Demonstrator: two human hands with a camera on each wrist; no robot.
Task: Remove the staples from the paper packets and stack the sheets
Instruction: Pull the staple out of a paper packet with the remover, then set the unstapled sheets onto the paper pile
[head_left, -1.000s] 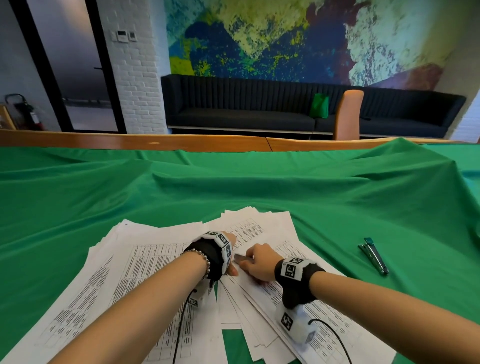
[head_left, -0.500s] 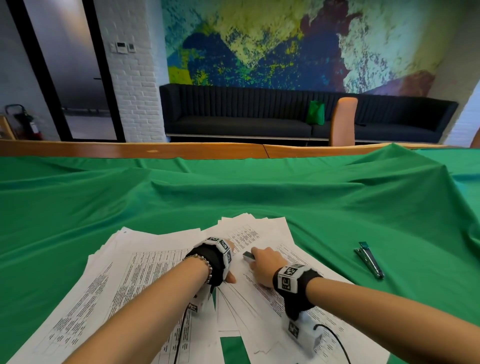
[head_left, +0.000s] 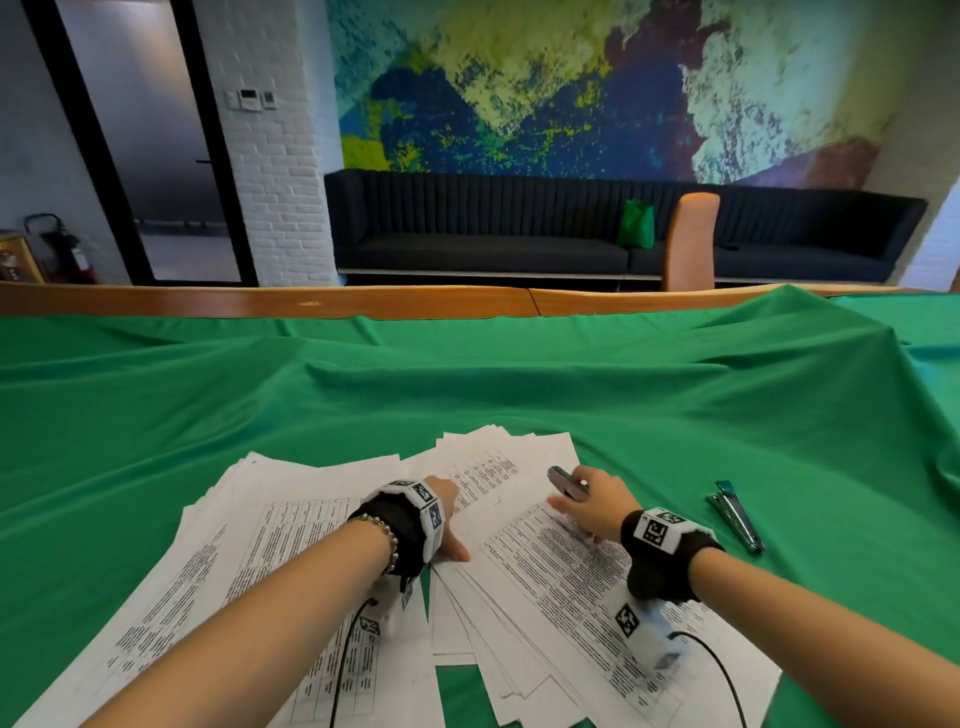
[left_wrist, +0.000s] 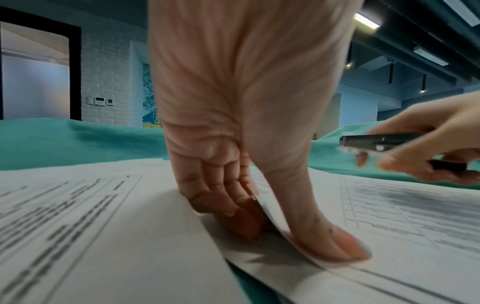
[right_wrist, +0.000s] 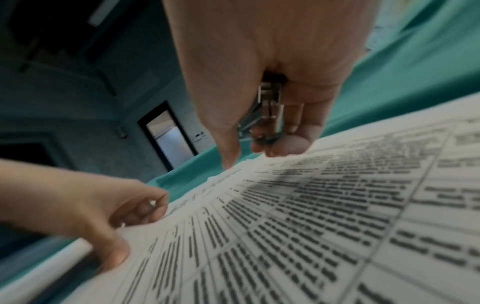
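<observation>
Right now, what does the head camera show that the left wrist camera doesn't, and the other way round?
Only the head view shows the second stapler-like tool lying on the green cloth, the sofa and both wristbands. Only the left wrist view shows the left hand pinching a sheet's edge, thumb on top and fingers underneath, plus the ceiling lights. Both show the printed sheets and the right hand gripping a small metal staple remover.

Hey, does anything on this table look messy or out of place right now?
Yes. The printed sheets under the right hand are fanned out unevenly, edges askew, not squared into a stack. The green cloth is wrinkled and bunched into ridges behind them. Nothing looks torn or spilled.
</observation>
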